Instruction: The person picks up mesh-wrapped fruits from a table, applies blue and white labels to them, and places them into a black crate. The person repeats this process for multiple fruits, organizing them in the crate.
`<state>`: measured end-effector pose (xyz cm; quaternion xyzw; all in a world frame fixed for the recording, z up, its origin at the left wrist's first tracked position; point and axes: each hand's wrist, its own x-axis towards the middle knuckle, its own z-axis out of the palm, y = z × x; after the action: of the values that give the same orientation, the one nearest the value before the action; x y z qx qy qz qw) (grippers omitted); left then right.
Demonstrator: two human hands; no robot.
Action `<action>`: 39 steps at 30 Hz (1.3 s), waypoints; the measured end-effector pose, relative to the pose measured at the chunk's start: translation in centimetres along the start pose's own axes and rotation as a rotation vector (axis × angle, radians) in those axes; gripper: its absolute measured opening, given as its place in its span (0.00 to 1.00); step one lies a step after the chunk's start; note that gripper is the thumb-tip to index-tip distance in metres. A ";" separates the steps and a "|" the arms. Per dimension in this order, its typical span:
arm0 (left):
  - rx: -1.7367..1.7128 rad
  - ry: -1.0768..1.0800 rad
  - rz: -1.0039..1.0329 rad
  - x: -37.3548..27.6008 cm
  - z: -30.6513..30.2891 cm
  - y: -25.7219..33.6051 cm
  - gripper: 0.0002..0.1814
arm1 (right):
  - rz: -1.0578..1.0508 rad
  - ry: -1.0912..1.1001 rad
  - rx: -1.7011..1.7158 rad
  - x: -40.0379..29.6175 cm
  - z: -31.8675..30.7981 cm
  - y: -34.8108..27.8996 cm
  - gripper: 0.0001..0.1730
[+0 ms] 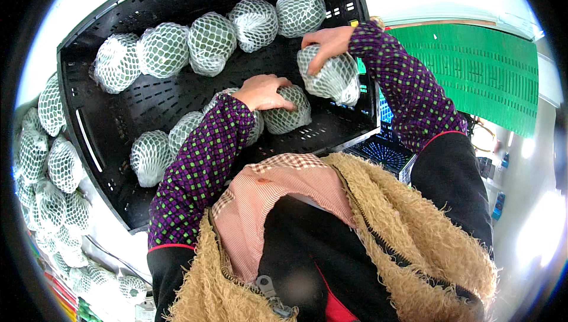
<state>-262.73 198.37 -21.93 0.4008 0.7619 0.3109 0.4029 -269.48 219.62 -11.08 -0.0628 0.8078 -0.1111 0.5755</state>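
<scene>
My right hand (327, 47) grips a round green fruit in a white foam net (333, 78) at the right end of a black plastic crate (151, 104). Its fingers and thumb curl over the top of the net. Within the crate, my left hand (265, 93) lies over another netted fruit (290, 115) in the near row, thumb and fingers around its upper side. More netted fruit (151, 157) continues this row leftward, partly hidden by my left sleeve. Along the crate's far side runs a second row of several netted fruits (212, 43).
Left of the crate, many netted fruits (49, 204) are heaped on a white surface. A green slatted plastic panel (470, 71) stands to the right. Below the crate's right corner shows a dark blue plastic crate (384, 151).
</scene>
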 end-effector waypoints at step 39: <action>-0.097 -0.026 -0.103 -1.1 -1.2 -0.6 0.41 | 0.562 0.026 -0.620 0.5 3.1 -7.1 0.34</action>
<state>-263.59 196.99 -21.45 0.3450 0.7602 0.3209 0.4474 -266.93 212.33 -10.75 -0.0089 0.7959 0.2980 0.5269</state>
